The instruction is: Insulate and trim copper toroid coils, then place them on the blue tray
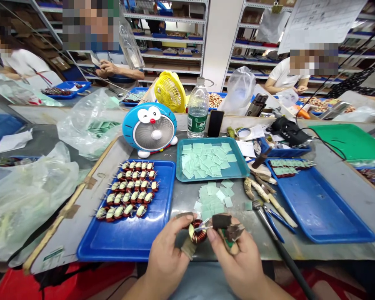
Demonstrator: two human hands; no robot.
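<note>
One wire-wound ring (200, 237), flat green squares (211, 201)

The one head-worn camera looks forward and down from above the near edge of the table (181, 200), its wide view taking in the hands (170, 250) close below at the bottom centre and the storage shelves (175, 66) well beyond, along the top.

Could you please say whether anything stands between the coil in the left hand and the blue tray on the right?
Yes: the right hand beside the coil, then the long rod and blue-handled pliers.
</note>
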